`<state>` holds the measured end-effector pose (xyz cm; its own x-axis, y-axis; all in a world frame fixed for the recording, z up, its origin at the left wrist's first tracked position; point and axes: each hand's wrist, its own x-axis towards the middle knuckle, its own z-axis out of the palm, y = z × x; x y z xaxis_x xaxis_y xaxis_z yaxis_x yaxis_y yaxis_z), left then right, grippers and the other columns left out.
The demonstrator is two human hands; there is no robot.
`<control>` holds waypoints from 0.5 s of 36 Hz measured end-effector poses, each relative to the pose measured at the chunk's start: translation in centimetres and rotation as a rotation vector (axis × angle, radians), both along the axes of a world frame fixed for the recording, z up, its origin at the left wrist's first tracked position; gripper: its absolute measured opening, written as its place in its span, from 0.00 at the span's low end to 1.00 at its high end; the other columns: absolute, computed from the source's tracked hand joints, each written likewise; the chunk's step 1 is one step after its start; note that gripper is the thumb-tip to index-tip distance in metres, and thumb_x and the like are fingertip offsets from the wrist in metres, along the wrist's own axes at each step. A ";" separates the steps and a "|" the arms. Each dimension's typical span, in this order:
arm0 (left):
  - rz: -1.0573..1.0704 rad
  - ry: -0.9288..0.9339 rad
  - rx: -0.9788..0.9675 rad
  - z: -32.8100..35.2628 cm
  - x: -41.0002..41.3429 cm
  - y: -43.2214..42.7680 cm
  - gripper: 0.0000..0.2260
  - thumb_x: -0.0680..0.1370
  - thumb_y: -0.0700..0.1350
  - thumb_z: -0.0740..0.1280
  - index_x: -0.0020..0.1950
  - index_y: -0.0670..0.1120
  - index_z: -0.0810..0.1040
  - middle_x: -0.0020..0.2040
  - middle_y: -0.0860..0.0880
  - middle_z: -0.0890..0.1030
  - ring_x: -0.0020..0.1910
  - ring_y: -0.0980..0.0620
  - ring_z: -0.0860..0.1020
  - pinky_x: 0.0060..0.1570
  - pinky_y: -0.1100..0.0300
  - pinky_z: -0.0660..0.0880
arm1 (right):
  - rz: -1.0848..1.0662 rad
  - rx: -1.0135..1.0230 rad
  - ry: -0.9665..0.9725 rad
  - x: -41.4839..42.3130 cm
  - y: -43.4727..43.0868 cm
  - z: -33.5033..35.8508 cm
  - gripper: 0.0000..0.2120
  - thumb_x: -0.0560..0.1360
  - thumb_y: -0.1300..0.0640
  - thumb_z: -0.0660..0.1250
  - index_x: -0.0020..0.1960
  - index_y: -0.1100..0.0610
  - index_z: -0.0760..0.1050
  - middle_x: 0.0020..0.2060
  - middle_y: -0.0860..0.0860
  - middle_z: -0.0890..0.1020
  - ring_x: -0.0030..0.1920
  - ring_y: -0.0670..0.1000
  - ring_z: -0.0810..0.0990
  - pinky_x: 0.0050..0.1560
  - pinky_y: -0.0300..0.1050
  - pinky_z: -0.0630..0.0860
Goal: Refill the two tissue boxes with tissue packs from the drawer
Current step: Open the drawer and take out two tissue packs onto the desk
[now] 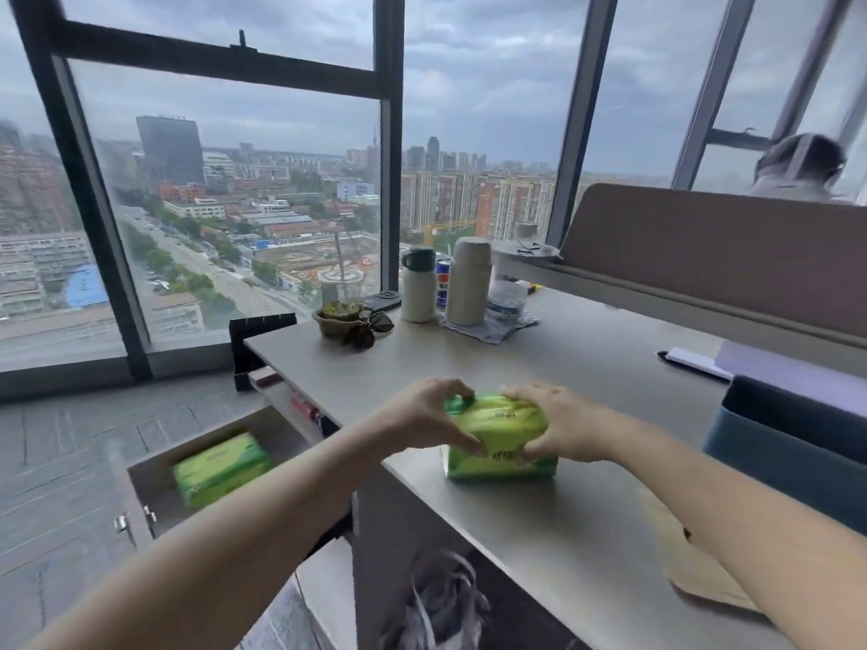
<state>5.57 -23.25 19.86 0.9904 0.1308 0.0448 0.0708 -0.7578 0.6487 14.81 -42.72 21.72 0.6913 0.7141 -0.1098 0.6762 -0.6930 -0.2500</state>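
Head view: the green tissue pack (501,438) rests on the worktop (586,363) near its front edge. The left hand (424,417) and right hand (560,424) each close a grip on one end. The pack appears light, soft and slippery-wrapped; holding by the ends suits it. A second pack (220,469) lies in the open drawer (155,480).

Grey desk (563,368) beside tall windows (234,180)
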 end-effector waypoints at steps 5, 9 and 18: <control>0.054 -0.110 -0.011 -0.7 1.3 -0.5 0.29 0.62 0.54 0.80 0.62 0.51 0.79 0.64 0.50 0.77 0.63 0.51 0.73 0.59 0.61 0.69 | -0.048 0.022 -0.142 0.6 -1.9 0.1 0.34 0.71 0.45 0.72 0.74 0.43 0.64 0.74 0.42 0.66 0.72 0.50 0.67 0.71 0.47 0.64; 0.049 -0.168 -0.021 -1.0 1.4 0.0 0.25 0.65 0.56 0.77 0.59 0.50 0.81 0.62 0.50 0.80 0.62 0.52 0.76 0.63 0.57 0.71 | -0.076 0.033 -0.285 -0.2 -1.5 0.2 0.28 0.69 0.40 0.70 0.68 0.39 0.70 0.68 0.42 0.75 0.66 0.51 0.72 0.65 0.49 0.70; 0.194 -0.360 -0.133 1.3 -5.4 6.8 0.09 0.74 0.50 0.71 0.52 0.51 0.83 0.46 0.56 0.85 0.37 0.58 0.83 0.39 0.63 0.80 | -0.035 0.562 -0.174 -4.6 5.4 2.4 0.07 0.70 0.48 0.72 0.47 0.46 0.81 0.42 0.40 0.84 0.42 0.44 0.81 0.49 0.47 0.79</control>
